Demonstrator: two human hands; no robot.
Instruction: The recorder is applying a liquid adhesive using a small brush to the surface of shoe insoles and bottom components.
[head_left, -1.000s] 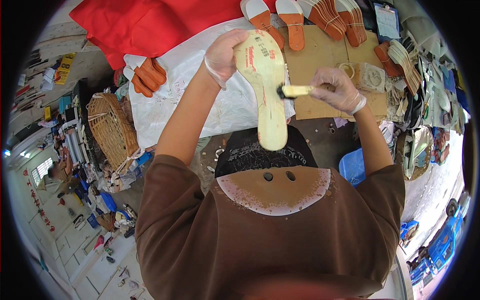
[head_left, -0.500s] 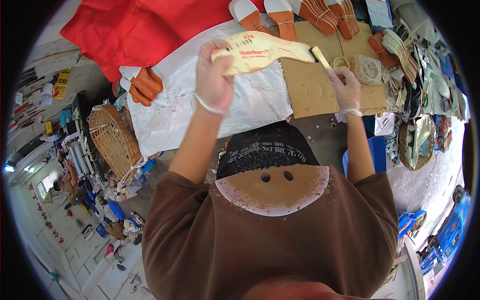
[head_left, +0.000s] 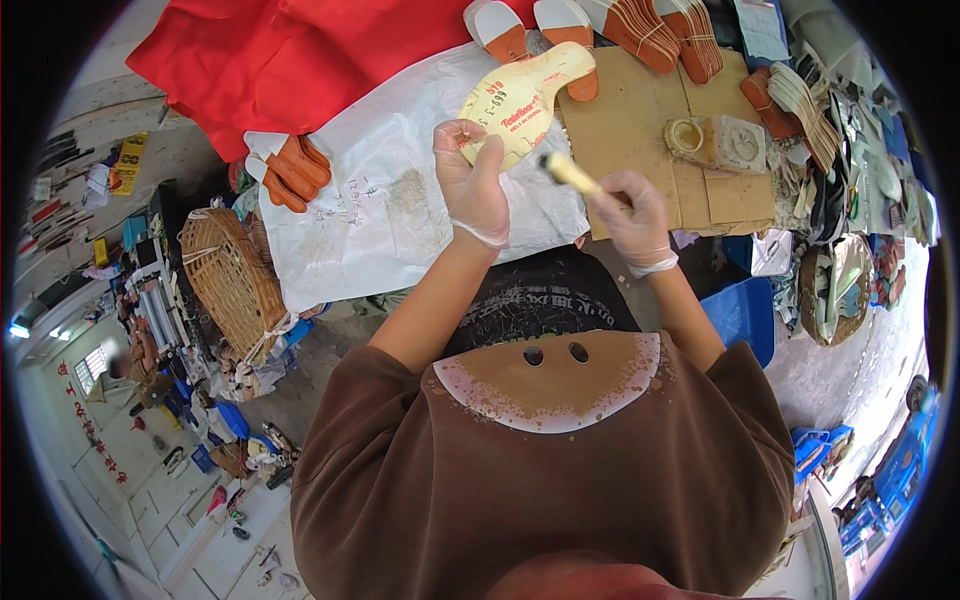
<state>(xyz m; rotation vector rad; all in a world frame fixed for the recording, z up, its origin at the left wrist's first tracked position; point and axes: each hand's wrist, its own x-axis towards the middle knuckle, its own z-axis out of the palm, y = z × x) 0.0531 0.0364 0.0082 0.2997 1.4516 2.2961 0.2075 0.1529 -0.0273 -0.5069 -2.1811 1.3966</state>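
Observation:
My left hand, in a clear thin glove, pinches the wide heel end of a cream insole with red and black print on its face. The insole is held up over the white sheet, its narrower end pointing up and to the right. In my gloved right hand, fingers closed, is a small brush with a pale handle. Its dark bristle tip points left, a short gap from the insole's lower edge. Right of them, a round yellowish dish and a pale square block-like container stand on cardboard.
Bundles of brown-and-white insoles lie along the far edge, with more insoles at the left beside red cloth. A wicker basket stands left, a blue bin right. Another person is far left.
The insole has turned so its narrow end points up. My right hand has moved left and nearer to me with the brush, whose tip has come away from the insole.

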